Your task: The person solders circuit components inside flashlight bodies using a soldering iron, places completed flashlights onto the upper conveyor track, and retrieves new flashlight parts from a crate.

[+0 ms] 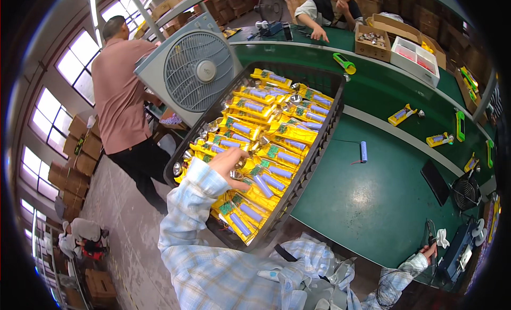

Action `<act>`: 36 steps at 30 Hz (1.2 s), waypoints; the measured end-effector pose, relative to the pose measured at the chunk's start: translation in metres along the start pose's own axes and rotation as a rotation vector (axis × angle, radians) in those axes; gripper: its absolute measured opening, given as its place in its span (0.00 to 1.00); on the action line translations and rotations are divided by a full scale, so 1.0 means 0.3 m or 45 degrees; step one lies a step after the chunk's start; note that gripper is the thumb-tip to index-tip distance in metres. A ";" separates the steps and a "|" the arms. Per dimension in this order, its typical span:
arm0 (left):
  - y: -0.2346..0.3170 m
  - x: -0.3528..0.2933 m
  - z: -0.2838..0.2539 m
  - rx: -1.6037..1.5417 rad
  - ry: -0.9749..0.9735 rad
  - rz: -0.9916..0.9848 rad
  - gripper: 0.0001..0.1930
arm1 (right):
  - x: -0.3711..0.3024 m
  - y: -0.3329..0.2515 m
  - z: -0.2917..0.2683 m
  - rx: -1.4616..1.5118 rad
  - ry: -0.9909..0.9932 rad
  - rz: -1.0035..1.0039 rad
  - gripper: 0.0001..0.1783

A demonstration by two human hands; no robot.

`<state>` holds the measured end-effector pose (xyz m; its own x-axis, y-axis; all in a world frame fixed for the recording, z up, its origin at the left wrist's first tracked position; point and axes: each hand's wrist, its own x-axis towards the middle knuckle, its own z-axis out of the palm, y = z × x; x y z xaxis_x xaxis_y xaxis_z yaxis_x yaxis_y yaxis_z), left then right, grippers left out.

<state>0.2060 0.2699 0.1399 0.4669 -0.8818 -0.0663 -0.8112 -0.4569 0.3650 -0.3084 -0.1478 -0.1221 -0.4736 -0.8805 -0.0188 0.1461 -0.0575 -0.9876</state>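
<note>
My left hand (pixel 228 167) reaches over a black plastic crate (pixel 291 207), thumb and fingers apart around a silver reflector cup (pixel 236 174). Yellow flashlight housings fill the crate in rows, with lilac cylindrical batteries (pixel 263 186), small green circuit boards (pixel 225 208) and thin wires. At the lower right, my right hand (pixel 427 252) is closed around a slim dark tool (pixel 429 233) that looks like a soldering iron; its grip is small in view. A crumpled white tissue (pixel 442 238) lies beside that hand. One loose lilac battery with wires (pixel 363 152) lies on the green bench (pixel 340 203).
A grey box fan (pixel 205 71) stands behind the crate. Yellow flashlight units (pixel 402 115) lie along the green belt (pixel 372 91). At right are a black tablet-like panel (pixel 435 182), a small round fan (pixel 466 193) and a dark bench unit (pixel 456 251). Two co-workers are nearby, one seated opposite.
</note>
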 end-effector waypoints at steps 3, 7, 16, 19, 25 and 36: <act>-0.006 -0.082 -0.034 -0.021 -0.169 0.026 0.21 | 0.024 0.012 -0.006 -0.033 0.036 0.028 0.16; 0.060 -0.156 0.022 -0.146 -0.269 0.230 0.17 | 0.058 0.043 -0.018 -0.054 0.026 -0.049 0.17; 0.095 -0.190 0.064 0.133 -0.530 0.171 0.28 | 0.063 0.019 -0.011 -0.181 0.031 -0.015 0.18; 0.110 -0.215 0.089 0.402 -0.470 0.156 0.30 | 0.084 0.028 -0.018 -0.197 -0.022 -0.016 0.19; 0.094 -0.207 0.080 0.367 -0.420 0.170 0.26 | 0.078 0.025 -0.007 -0.151 0.079 0.026 0.18; 0.385 0.054 -0.148 0.460 0.159 0.797 0.24 | -0.076 -0.079 0.053 0.117 0.169 0.135 0.14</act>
<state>0.1356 0.2081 0.2221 -0.1029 -0.9804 0.1683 -0.9946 0.0991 -0.0305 -0.2874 -0.1340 -0.0957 -0.5608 -0.8146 -0.1480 0.2768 -0.0160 -0.9608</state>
